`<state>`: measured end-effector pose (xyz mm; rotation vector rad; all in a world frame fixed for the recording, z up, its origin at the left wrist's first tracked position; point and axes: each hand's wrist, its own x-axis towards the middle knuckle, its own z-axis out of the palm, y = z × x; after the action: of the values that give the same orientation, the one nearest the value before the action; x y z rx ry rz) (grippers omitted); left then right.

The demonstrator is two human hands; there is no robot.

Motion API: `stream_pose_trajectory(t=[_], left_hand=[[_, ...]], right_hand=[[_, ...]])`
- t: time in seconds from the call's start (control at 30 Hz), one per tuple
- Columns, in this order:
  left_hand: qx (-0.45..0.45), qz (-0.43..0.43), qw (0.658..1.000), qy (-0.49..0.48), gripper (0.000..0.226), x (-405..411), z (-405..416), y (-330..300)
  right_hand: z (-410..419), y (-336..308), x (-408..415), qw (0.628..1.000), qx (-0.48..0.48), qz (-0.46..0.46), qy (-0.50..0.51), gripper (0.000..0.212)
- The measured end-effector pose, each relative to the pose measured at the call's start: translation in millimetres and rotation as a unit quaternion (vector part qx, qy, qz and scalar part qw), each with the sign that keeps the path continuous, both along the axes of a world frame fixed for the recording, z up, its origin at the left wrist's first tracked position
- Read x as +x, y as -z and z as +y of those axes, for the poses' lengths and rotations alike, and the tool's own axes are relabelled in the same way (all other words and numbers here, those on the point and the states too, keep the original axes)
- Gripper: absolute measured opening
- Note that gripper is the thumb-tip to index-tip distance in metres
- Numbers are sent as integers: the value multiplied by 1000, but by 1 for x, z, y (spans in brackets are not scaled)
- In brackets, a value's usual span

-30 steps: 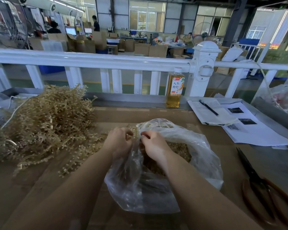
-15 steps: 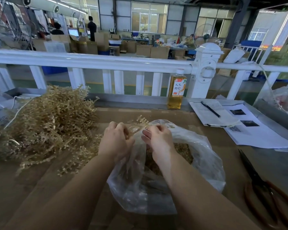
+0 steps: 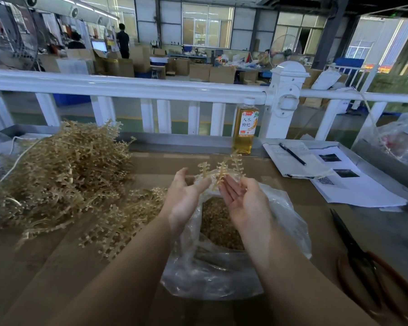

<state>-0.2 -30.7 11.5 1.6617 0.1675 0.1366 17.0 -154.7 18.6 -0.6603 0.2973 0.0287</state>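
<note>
Both hands up over the bag, palms turned up and inward. Left hand (image 3: 184,196): thumb standing apart, other fingers fairly straight, reaching twd the middle. Right hand (image 3: 243,198): fingers straight, pressed together, pointing up and left. Btwn the two sets of fingertips stands a small beige branching plastic sprig (image 3: 222,170), upright, three or so fronds fanning above the hands. Its stem touches the fingertips, but can't tell if either hand really pinches it.

Right under the hands is a crumpled clear plastic bag (image 3: 210,278), mouth open, w/ a heap of small brownish bits (image 3: 218,222) inside. It lies on the brown cardboard-covered table (image 3: 57,267). To the left, near the bag, is a big loose pile of the same beige sprigs (image 3: 64,175).

At the back edge, by the white railing (image 3: 127,87), an amber drink bottle w/ white cap (image 3: 244,128). Right of it is an open notebook w/ black pen (image 3: 292,154), then white printed sheets (image 3: 353,187). Dark scissors w/ brown handles (image 3: 363,257) lie at the right, well apart from the bag.
</note>
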Motion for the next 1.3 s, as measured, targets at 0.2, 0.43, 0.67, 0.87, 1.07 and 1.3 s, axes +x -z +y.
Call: stream_pose_trajectory(t=[0.2, 0.43, 0.67, 0.87, 1.07, 1.3], left_hand=[[-260, 94, 961, -9, 40, 3, -18, 2], [-178, 94, 978, -60, 27, 5, -31, 22], [-187, 105, 976, -34, 18, 3, -25, 33], [-189, 108, 976, -20, 19, 0, -22, 30], [-189, 105, 976, -24, 19, 0, -22, 32], [-175, 91, 979, -40, 20, 0, -26, 31]], right_hand=[[-3, 9, -12, 952, -301, 52, -21, 14], [-49, 25, -23, 636, -763, -5, 118, 23], [-111, 40, -14, 480, -829, 283, 58, 51], [-133, 46, -13, 390, -858, 334, 13, 52], [-125, 24, -9, 293, -932, 210, -30, 38], [-80, -59, 4, 476, -879, 12, 5, 12]])
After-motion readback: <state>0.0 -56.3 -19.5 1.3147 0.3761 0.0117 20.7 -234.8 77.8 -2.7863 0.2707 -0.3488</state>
